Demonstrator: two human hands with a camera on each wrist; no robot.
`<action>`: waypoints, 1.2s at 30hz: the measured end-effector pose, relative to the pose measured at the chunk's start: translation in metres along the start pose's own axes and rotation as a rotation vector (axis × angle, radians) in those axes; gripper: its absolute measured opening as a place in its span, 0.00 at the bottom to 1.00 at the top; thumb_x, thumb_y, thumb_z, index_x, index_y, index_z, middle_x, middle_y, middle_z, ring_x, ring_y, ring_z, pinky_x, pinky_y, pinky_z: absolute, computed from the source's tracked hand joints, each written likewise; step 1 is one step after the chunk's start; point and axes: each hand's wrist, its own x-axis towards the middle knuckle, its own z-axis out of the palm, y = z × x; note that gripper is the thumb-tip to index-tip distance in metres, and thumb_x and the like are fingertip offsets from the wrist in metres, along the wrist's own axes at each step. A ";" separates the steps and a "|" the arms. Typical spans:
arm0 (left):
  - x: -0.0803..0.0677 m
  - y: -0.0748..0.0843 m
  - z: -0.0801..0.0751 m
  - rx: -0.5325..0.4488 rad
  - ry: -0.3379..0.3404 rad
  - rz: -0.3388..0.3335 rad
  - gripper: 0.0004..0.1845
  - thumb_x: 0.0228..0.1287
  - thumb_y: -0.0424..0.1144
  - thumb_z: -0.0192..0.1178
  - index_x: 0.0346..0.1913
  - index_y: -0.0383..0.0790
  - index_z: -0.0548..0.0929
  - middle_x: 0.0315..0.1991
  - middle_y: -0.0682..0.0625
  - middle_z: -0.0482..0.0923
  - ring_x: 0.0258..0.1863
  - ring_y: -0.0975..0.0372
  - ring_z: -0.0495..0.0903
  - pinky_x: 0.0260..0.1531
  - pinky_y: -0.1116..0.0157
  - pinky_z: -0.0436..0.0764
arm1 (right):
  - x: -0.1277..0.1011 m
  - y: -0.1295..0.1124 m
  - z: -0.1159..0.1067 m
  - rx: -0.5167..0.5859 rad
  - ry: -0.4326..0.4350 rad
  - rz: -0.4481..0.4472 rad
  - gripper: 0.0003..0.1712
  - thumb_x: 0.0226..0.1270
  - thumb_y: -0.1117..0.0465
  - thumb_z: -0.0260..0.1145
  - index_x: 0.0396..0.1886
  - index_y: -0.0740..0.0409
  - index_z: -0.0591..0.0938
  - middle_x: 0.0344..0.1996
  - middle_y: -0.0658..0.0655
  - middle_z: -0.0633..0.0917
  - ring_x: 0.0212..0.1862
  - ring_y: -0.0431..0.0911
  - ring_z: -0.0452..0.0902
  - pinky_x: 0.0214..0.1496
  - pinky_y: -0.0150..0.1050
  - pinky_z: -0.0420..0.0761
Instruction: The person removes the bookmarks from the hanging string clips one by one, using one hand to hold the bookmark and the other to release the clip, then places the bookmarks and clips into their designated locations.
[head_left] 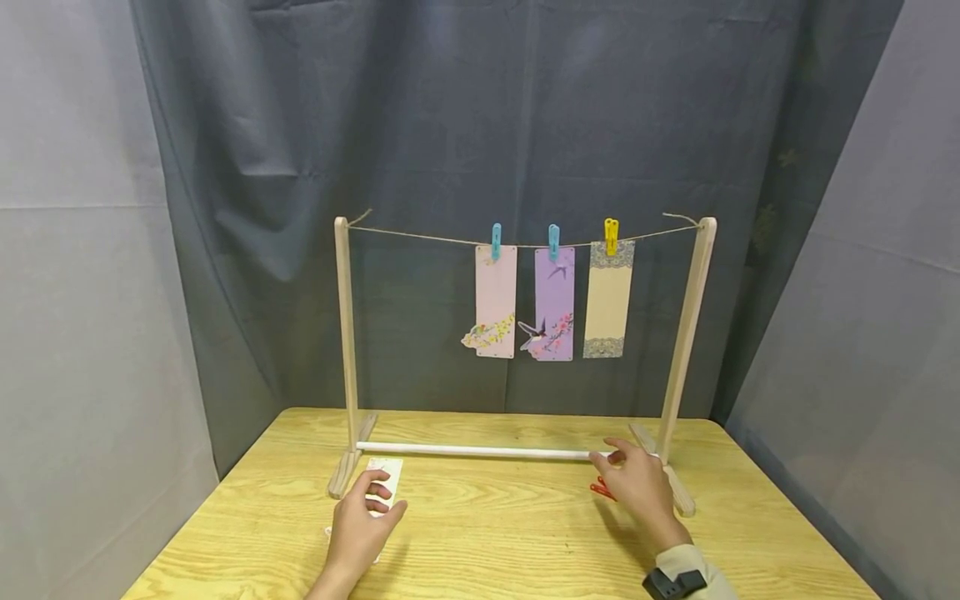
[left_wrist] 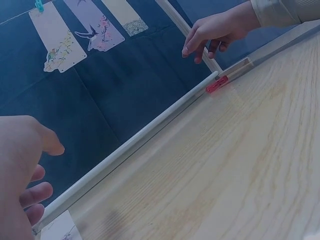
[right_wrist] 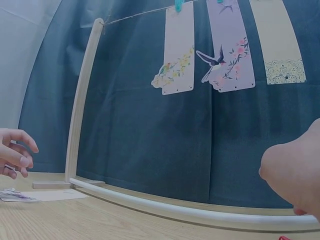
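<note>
Over a pale bookmark (head_left: 387,472) lying at the table's left hovers my left hand (head_left: 360,525), its fingers loosely bent with nothing between them. My right hand (head_left: 636,487) hangs above a red clothespin (head_left: 602,489) near the rack's right foot; the left wrist view shows a gap between that hand and the red clothespin (left_wrist: 217,84). From the string hang a pink bookmark (head_left: 496,292) and a purple bookmark (head_left: 554,292), each under a blue clothespin, and a cream bookmark (head_left: 607,300) under a yellow clothespin (head_left: 611,237).
A wooden rack with a left post (head_left: 346,333) and a right post (head_left: 686,342) carries the string (head_left: 420,237). Its white bottom rod (head_left: 480,452) runs low across the wooden table (head_left: 495,533). Dark curtain (head_left: 420,108) stands behind.
</note>
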 end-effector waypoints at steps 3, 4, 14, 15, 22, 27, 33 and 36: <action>0.000 -0.002 0.002 -0.003 0.003 0.000 0.23 0.57 0.31 0.77 0.53 0.37 0.80 0.39 0.45 0.79 0.33 0.59 0.81 0.31 0.66 0.83 | 0.000 -0.001 0.000 0.006 0.000 -0.002 0.34 0.71 0.38 0.68 0.66 0.55 0.82 0.44 0.57 0.89 0.42 0.56 0.85 0.29 0.45 0.79; 0.000 -0.002 0.003 -0.007 0.004 0.000 0.22 0.57 0.31 0.76 0.53 0.37 0.80 0.39 0.44 0.79 0.33 0.59 0.81 0.31 0.66 0.83 | 0.000 -0.001 0.000 0.009 0.001 -0.004 0.34 0.71 0.38 0.67 0.66 0.55 0.82 0.44 0.57 0.89 0.42 0.56 0.85 0.29 0.45 0.79; 0.000 -0.007 0.007 -0.011 0.004 -0.013 0.24 0.57 0.32 0.76 0.55 0.36 0.79 0.41 0.42 0.80 0.35 0.59 0.80 0.30 0.65 0.83 | -0.002 -0.006 -0.002 0.025 0.004 -0.027 0.34 0.72 0.38 0.66 0.66 0.56 0.82 0.45 0.58 0.89 0.42 0.56 0.85 0.29 0.45 0.79; 0.000 -0.007 0.008 -0.013 0.002 -0.021 0.24 0.57 0.32 0.76 0.55 0.37 0.79 0.41 0.42 0.80 0.35 0.58 0.80 0.31 0.66 0.83 | -0.002 -0.006 -0.001 0.023 0.005 -0.030 0.34 0.72 0.38 0.66 0.66 0.56 0.82 0.45 0.58 0.89 0.42 0.56 0.85 0.30 0.45 0.79; 0.002 -0.007 0.008 -0.010 -0.001 -0.026 0.23 0.57 0.32 0.76 0.54 0.37 0.80 0.41 0.42 0.80 0.35 0.58 0.81 0.30 0.66 0.83 | -0.002 -0.007 0.001 0.046 -0.008 -0.030 0.34 0.72 0.38 0.67 0.67 0.56 0.81 0.47 0.59 0.88 0.34 0.50 0.84 0.25 0.43 0.77; 0.003 -0.007 0.009 -0.008 0.008 -0.025 0.23 0.56 0.32 0.77 0.54 0.38 0.80 0.39 0.44 0.80 0.34 0.59 0.81 0.29 0.66 0.83 | -0.002 -0.007 0.003 0.032 0.001 -0.036 0.34 0.71 0.37 0.67 0.66 0.55 0.82 0.45 0.57 0.88 0.38 0.53 0.84 0.27 0.44 0.78; 0.003 -0.003 0.011 -0.015 0.014 -0.010 0.22 0.55 0.32 0.77 0.52 0.39 0.80 0.36 0.51 0.78 0.33 0.59 0.81 0.28 0.66 0.83 | -0.003 -0.010 0.002 0.017 0.014 -0.042 0.33 0.72 0.38 0.67 0.66 0.54 0.82 0.45 0.57 0.89 0.40 0.54 0.84 0.27 0.44 0.78; 0.003 -0.001 0.011 -0.015 0.013 -0.009 0.22 0.55 0.32 0.78 0.51 0.39 0.81 0.36 0.51 0.78 0.33 0.59 0.80 0.28 0.66 0.83 | -0.003 -0.011 0.001 0.025 0.010 -0.047 0.33 0.72 0.38 0.67 0.65 0.54 0.82 0.45 0.57 0.89 0.39 0.53 0.84 0.26 0.43 0.77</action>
